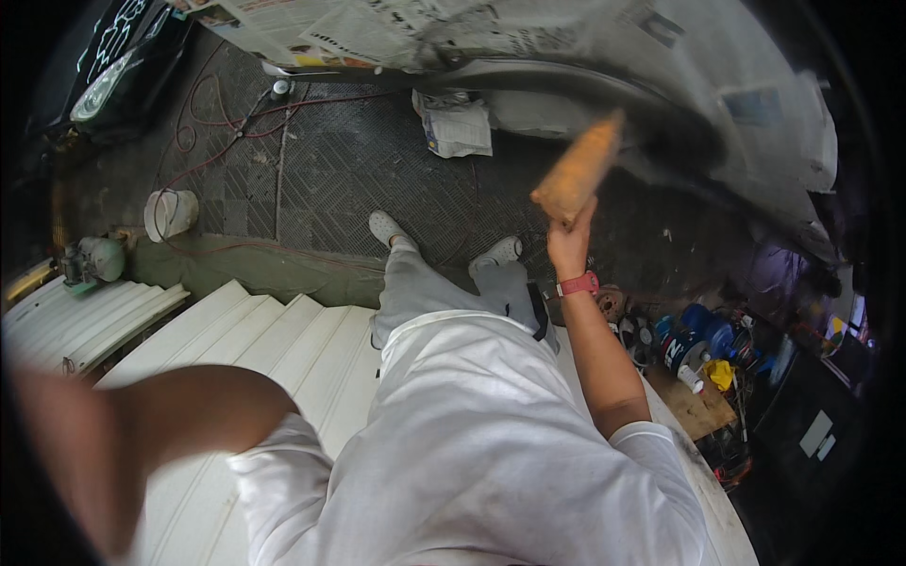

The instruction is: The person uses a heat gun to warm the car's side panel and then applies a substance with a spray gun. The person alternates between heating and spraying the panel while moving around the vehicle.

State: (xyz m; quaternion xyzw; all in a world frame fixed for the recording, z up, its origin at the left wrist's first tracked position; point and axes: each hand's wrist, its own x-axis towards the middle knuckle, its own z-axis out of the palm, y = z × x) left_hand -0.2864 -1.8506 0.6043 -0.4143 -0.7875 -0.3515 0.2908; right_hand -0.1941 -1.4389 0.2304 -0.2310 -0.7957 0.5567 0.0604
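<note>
My right hand, with a red watch on the wrist, is closed around the lower end of an orange tapered bundle. The bundle is smeared by motion, so whether it is a cloth or a packet is unclear. Its narrow end points up and right, in front of the car body panel. My left arm is bent out to the left edge, and the blurred left hand is close to the camera there. Its fingers cannot be made out, nor whether it holds anything.
Newspaper masks the car, and a folded newspaper lies beneath. A red hose runs over the dark floor past a white bucket. White corrugated sheeting lies behind my legs. Bottles and tools clutter the right.
</note>
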